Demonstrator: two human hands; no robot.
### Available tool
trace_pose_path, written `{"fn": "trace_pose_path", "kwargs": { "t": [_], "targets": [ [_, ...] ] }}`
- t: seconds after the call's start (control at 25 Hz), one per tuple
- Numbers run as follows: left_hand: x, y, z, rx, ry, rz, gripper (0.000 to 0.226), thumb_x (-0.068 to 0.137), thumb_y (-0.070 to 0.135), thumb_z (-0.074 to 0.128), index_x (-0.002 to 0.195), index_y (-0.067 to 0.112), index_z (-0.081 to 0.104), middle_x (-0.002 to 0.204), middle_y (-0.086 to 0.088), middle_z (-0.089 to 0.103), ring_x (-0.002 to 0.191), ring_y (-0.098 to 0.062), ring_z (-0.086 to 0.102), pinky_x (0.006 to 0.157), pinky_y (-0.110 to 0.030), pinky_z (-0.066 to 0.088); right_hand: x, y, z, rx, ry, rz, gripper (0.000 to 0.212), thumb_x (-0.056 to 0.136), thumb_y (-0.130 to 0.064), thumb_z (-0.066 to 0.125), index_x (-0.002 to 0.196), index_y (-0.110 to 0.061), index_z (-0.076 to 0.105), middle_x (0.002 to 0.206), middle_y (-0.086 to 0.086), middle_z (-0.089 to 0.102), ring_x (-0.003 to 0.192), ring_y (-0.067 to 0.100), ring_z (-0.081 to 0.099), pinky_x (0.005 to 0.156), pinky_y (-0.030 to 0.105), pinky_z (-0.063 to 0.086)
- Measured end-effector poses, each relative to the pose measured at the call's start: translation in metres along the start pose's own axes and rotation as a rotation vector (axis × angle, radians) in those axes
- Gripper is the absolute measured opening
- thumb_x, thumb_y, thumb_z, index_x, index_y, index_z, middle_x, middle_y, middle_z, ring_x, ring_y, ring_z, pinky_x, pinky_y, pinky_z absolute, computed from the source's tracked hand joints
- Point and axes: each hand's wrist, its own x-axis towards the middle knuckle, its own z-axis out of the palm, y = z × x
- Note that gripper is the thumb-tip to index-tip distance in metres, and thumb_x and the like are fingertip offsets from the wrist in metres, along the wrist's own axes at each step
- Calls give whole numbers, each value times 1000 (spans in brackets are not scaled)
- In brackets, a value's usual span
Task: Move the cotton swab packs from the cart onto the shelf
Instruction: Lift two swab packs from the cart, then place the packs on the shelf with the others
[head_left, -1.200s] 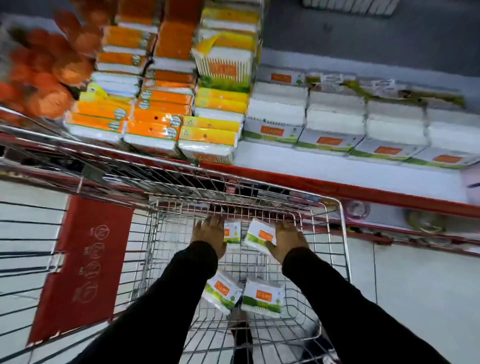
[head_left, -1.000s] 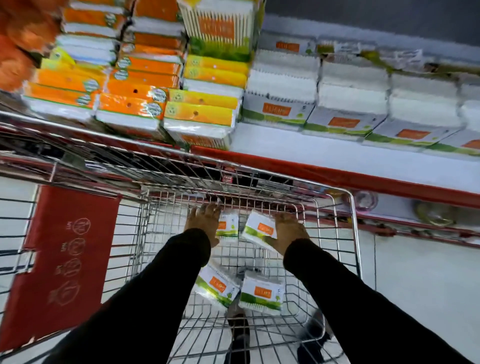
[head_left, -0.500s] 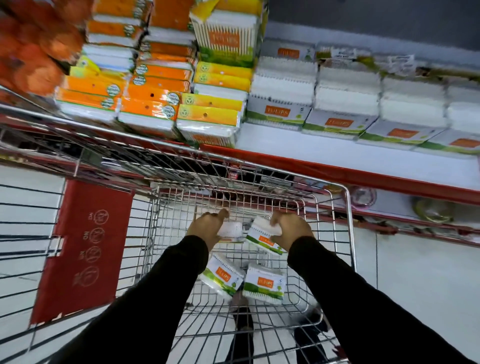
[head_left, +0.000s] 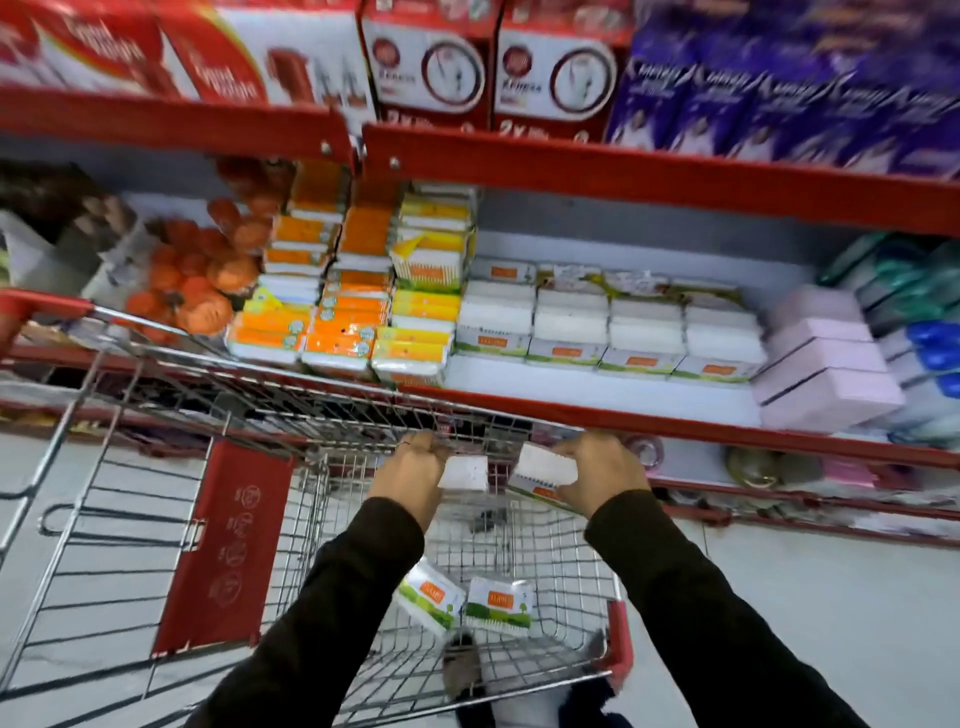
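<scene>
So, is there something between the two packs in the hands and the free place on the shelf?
Only the cart's front rim lies between. Both packs, left and right, are near its height; the bare shelf strip beyond is open.

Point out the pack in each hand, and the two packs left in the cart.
Left-hand pack (head_left: 464, 474), head view: white side face.
Right-hand pack (head_left: 546, 466), head view: white top face.
Cart packs (head_left: 497, 606), head view: right pack's label.

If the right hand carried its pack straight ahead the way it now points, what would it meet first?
Probably the cart's far wire rim, just beyond the right hand and its cotton swab pack; then the shelf's red edge. Depth is unclear.
</scene>
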Motion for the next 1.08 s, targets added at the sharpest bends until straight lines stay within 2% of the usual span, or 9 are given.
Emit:
{"fn": "trace_pose_path", "kwargs": {
  "t": [0.2,0.32,0.44,0.6,0.72,0.8,0.92,1.0,1.08],
  "targets": [
    [26,39,-66,-2,200,33,51,88,-1,57,136,15,53,138,-7,46,122,-26,52,91,-37,57,9,23,-67,46,217,72,43,73,-25,78,115,-31,70,113,2,69,106,25,65,85,33,53],
    [65,55,-92,12,227,16,54,85,-5,58,135,12,52,137,-9,44,125,-27,48,92,-38,55,37,26,-88,26,282,32,47,77,-17,75,121,-30,68,118,2,68,111,24,62,89,33,53],
    [97,58,-96,55,180,-2,52,84,-11,58,132,9,56,133,-10,46,122,-27,50,95,-35,54,64,18,-88,-11,239,-38,52,80,-9,73,127,-27,64,125,5,64,118,25,59,95,37,54],
    [115,57,-79,88,115,-19,45,86,-14,53,127,3,58,129,-14,49,118,-29,54,92,-37,56,87,8,-73,-98,144,-81,54,83,0,67,130,-26,62,123,7,62,118,27,59,93,39,55],
    [119,52,-67,46,99,0,54,85,-16,47,134,6,53,136,-15,47,117,-31,58,93,-38,55,91,9,-62,-108,128,-106,55,82,2,66,131,-24,60,124,6,62,118,27,58,92,39,55],
    [118,50,-65,20,96,16,61,85,-15,47,140,9,48,145,-13,42,124,-31,54,99,-39,52,89,9,-60,-96,120,-120,55,82,0,65,133,-20,57,127,7,60,120,27,56,93,39,55],
    [100,46,-60,21,195,46,71,81,-12,54,146,15,42,150,-11,36,133,-32,43,104,-37,47,78,13,-59,23,153,-156,56,82,-8,67,135,-18,53,134,6,55,125,26,51,98,37,51],
    [78,44,-51,24,327,72,71,77,-4,64,142,20,47,142,-9,44,125,-31,47,97,-38,49,64,14,-55,183,243,-193,47,83,-19,70,128,-22,57,129,2,58,118,23,56,96,35,52],
    [56,41,-34,-13,394,90,61,76,6,69,134,22,56,130,-8,52,115,-30,54,90,-38,51,46,12,-42,343,300,-212,35,82,-25,73,116,-25,60,119,-1,62,106,19,62,90,35,55]
  ]
}}
